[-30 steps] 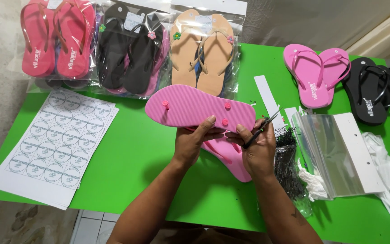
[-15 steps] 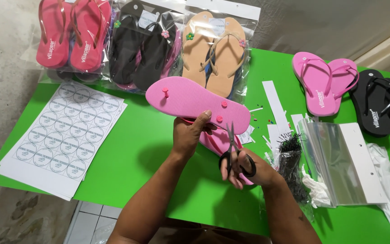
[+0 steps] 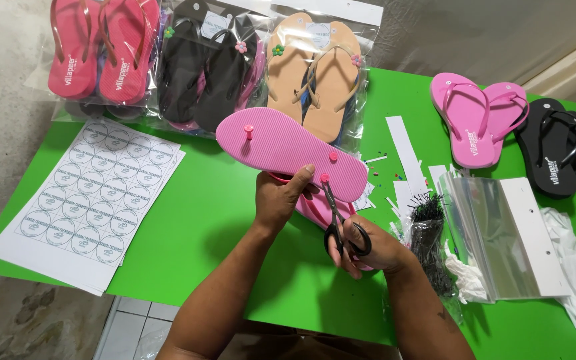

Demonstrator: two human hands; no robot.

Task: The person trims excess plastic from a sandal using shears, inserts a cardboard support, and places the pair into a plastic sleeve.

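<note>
Holding a pink flip-flop (image 3: 288, 150) sole-up above the green tabletop (image 3: 201, 220), the left hand (image 3: 281, 197) grips its edge; the right hand (image 3: 368, 247) clasps black scissors (image 3: 338, 220), blades at a heel plug. Bagged pairs look finished; loose pairs remain.

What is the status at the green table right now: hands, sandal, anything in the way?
Left hand grips the upturned pink sandal. Right hand works black scissors, tips at a strap plug on the sole. Nothing between scissors and plug.
</note>
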